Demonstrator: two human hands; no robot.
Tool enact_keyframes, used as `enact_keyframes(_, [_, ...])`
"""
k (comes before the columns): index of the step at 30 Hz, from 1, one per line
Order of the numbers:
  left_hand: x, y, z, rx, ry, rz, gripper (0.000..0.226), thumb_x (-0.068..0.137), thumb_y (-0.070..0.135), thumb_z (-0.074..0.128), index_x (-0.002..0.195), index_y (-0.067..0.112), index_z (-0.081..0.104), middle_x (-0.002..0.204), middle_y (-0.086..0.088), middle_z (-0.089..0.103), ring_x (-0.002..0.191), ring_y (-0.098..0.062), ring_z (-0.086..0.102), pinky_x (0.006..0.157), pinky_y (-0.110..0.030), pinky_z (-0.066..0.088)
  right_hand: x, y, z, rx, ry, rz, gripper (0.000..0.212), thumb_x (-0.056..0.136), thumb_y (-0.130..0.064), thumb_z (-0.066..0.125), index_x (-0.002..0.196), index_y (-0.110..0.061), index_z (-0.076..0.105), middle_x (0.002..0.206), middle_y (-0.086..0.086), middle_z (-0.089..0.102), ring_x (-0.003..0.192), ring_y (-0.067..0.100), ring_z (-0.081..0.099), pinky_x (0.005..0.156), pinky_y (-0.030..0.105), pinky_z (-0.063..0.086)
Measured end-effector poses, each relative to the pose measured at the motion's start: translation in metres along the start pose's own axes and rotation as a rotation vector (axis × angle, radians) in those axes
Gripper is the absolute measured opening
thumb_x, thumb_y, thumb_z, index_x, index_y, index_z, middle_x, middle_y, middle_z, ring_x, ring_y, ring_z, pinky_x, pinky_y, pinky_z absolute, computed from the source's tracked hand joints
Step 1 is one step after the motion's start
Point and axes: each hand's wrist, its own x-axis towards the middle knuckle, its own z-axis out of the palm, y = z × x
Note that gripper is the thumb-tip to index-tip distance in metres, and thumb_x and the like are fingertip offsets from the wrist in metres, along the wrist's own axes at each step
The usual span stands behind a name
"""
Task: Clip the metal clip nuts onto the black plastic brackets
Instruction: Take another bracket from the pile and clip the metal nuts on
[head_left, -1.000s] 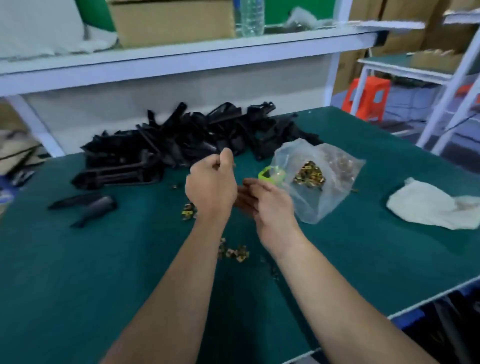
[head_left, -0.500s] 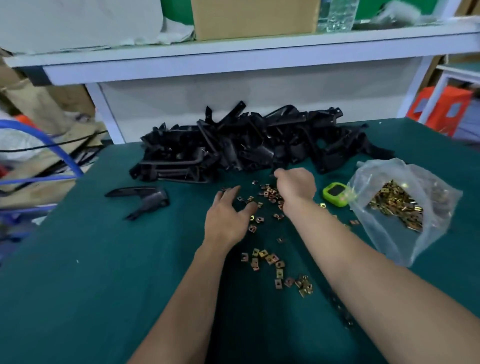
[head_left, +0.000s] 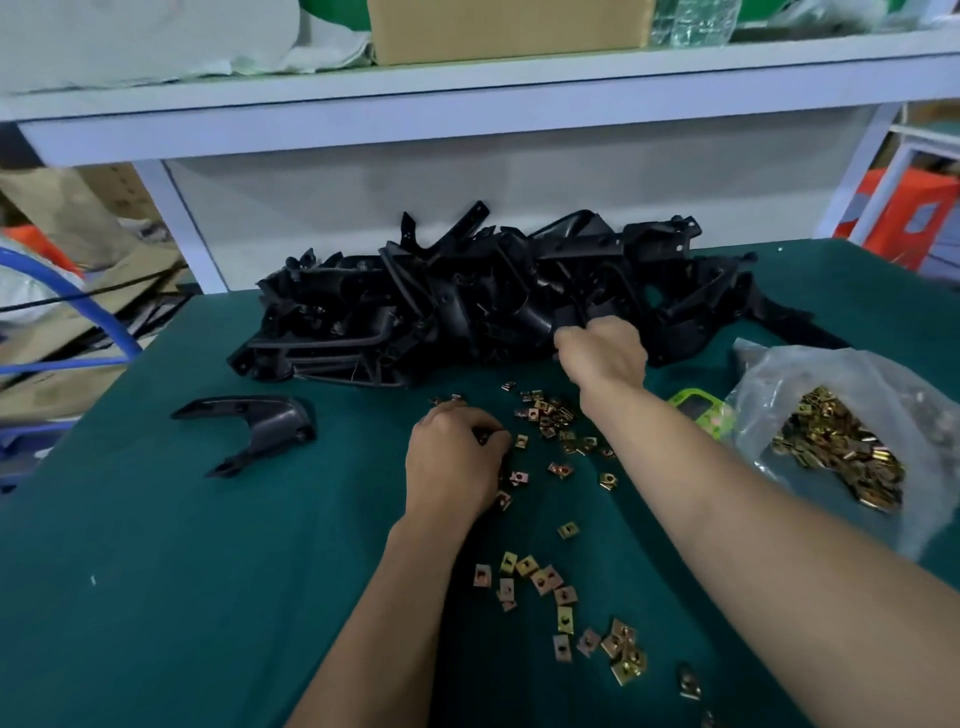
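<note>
We seem to be fetching parts. Our left hand (head_left: 457, 462) curls its fingers over gold metal clip nuts (head_left: 545, 415) scattered mid-way across the green surface (head_left: 156, 597). Our right hand (head_left: 605, 353) curls into the black plastic brackets (head_left: 441, 301) heaped at the far edge. We cannot tell whether either hand grips anything. Next, we likely must free one bracket and align a nut.

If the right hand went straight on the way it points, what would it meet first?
The pile of black plastic brackets: the right hand points at its near edge and may be touching one now, though depth is unclear.
</note>
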Motion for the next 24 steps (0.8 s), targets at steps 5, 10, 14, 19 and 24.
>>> enact_keyframes(5, [-0.003, 0.006, -0.005, -0.01, 0.06, -0.07, 0.012, 0.092, 0.033, 0.068, 0.09, 0.035, 0.08, 0.074, 0.021, 0.068, 0.075, -0.005, 0.064, 0.066, -0.021, 0.05, -0.027, 0.005, -0.039, 0.185, 0.076, -0.065, 0.036, 0.089, -0.025, 0.066, 0.125, -0.029, 0.06, 0.103, 0.001, 0.068, 0.087, 0.018, 0.064, 0.076, 0.036, 0.053])
enact_keyframes(10, [-0.01, 0.012, -0.01, -0.074, 0.158, -0.124, 0.011, 0.092, 0.036, 0.069, 0.087, 0.039, 0.079, 0.064, 0.019, 0.069, 0.062, -0.006, 0.065, 0.065, -0.03, 0.058, -0.065, 0.023, -0.082, 0.114, 0.301, -0.444, 0.032, 0.097, -0.013, 0.053, 0.122, -0.033, 0.055, 0.077, -0.014, 0.055, 0.074, -0.007, 0.061, 0.057, 0.017, 0.043])
enact_keyframes(14, [-0.02, 0.017, -0.014, -0.343, 0.221, -0.152, 0.019, 0.094, 0.029, 0.06, 0.081, 0.035, 0.072, 0.072, 0.019, 0.073, 0.061, -0.003, 0.065, 0.056, -0.026, 0.051, -0.083, 0.048, -0.106, 0.389, 0.117, -0.357, 0.033, 0.1, -0.008, 0.05, 0.112, -0.035, 0.064, 0.091, 0.0, 0.066, 0.072, 0.016, 0.075, 0.064, 0.032, 0.061])
enact_keyframes(19, [-0.038, 0.021, -0.015, -0.522, 0.189, -0.166, 0.025, 0.103, 0.028, 0.043, 0.087, 0.025, 0.062, 0.074, 0.014, 0.072, 0.057, -0.003, 0.058, 0.049, -0.018, 0.042, -0.093, 0.079, -0.114, 0.499, -0.309, -0.204, 0.04, 0.1, 0.002, 0.053, 0.099, -0.026, 0.082, 0.1, 0.007, 0.077, 0.082, 0.024, 0.076, 0.077, 0.033, 0.063])
enact_keyframes(24, [-0.044, 0.022, -0.011, -0.59, 0.079, -0.21, 0.026, 0.11, 0.033, 0.04, 0.096, 0.027, 0.061, 0.065, 0.003, 0.056, 0.055, -0.015, 0.046, 0.05, -0.036, 0.041, -0.099, 0.09, -0.118, -0.022, -0.29, -0.44, 0.035, 0.088, -0.015, 0.068, 0.087, -0.048, 0.075, 0.086, -0.024, 0.074, 0.077, 0.002, 0.065, 0.061, 0.009, 0.044])
